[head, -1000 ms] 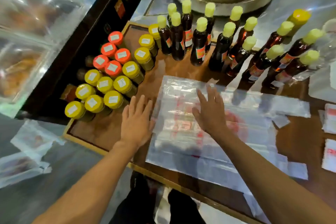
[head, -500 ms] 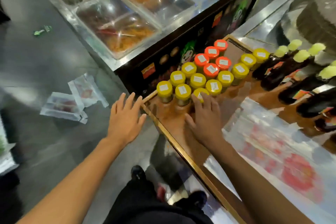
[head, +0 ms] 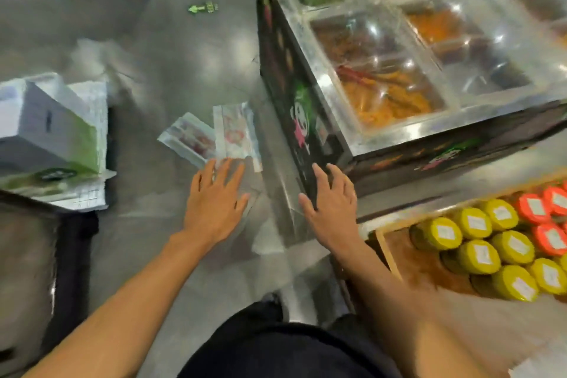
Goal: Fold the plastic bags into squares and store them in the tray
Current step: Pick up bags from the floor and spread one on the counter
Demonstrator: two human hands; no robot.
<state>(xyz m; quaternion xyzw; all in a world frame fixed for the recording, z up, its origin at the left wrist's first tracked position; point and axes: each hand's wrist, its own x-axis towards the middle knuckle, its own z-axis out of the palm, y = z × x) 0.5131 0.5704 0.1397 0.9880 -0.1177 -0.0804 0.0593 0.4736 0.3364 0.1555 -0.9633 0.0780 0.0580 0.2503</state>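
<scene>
The empty, spread left hand [head: 214,202] hovered nearest the two folded plastic bags [head: 211,135] lying on the floor just beyond its fingertips.

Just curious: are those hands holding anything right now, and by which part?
Nothing. The left hand and right hand are both open, reaching toward the plastic bags on the floor.

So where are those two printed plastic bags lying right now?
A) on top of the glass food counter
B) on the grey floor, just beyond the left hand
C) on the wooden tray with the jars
B: the plastic bags lie on the grey floor, just past the open left hand.
</scene>
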